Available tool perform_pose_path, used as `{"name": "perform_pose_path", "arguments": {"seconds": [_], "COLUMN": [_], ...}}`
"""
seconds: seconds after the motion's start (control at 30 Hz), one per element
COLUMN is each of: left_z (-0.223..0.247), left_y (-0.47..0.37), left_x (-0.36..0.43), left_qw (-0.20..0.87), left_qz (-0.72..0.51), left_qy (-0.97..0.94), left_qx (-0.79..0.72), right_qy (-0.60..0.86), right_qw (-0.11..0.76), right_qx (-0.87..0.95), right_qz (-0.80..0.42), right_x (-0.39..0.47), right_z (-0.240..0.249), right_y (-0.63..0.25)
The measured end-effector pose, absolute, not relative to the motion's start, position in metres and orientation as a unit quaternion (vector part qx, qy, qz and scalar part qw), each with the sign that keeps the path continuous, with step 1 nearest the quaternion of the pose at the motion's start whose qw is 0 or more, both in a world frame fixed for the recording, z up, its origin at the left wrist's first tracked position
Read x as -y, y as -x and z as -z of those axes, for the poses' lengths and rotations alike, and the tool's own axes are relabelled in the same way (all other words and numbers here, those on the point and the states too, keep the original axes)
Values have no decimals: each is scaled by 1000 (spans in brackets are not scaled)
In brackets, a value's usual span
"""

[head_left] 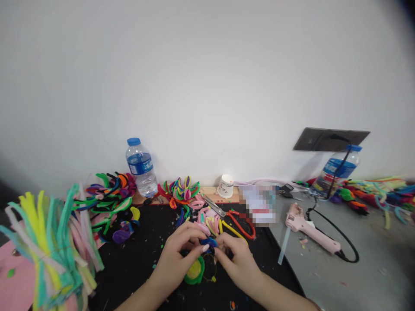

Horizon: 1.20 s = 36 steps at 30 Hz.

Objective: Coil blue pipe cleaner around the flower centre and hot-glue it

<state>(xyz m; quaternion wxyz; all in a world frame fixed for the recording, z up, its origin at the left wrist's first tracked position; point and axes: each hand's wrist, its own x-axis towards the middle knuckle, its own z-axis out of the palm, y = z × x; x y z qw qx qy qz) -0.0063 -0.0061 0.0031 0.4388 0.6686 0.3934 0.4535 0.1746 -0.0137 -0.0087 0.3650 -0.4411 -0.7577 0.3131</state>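
Observation:
My left hand (178, 250) and my right hand (239, 259) meet over a black mat, both with fingers pinched on a small blue fuzzy pipe cleaner piece (209, 242). The fingers partly cover it. Just below the left fingers is a round pipe cleaner piece, yellow inside a green rim (195, 271). Beyond the hands lie pink and pale pipe cleaner loops (208, 218) and red-handled scissors (240, 221), blades pointing to the far left. A yellow strip (235, 230) runs beside the right hand.
Bundled pipe cleaners (58, 246) stand at left. A water bottle (140, 168), a paper cup (226, 185) and a second bottle (339, 170) line the wall. A pink glue gun (311, 231) with a black cord lies on the grey table (356, 285) right of the mat (129, 276).

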Motion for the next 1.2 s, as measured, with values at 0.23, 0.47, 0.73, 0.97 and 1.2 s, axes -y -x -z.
{"name": "perform_pose_path", "arguments": {"seconds": [0.23,0.47,0.73,0.97,1.2], "left_z": [-3,-1,0,-1,-5], "left_y": [7,8,8,9,8], "left_x": [7,5,6,7,8], "left_qw": [442,454,468,475,472], "left_qz": [-453,-464,-470,-465,-457], "left_qy": [-669,-664,-648,-647,-646], "left_qx": [-390,-370,-373,-374,-388], "right_qy": [440,440,436,445,446], "right_qw": [367,366,368,368,365], "right_qx": [758,756,756,754,754], "right_qz": [-312,-317,-321,-314,-313], "right_x": [14,15,13,14,14], "right_z": [9,9,11,10,9], "right_y": [-175,-175,-174,-175,-175]}}
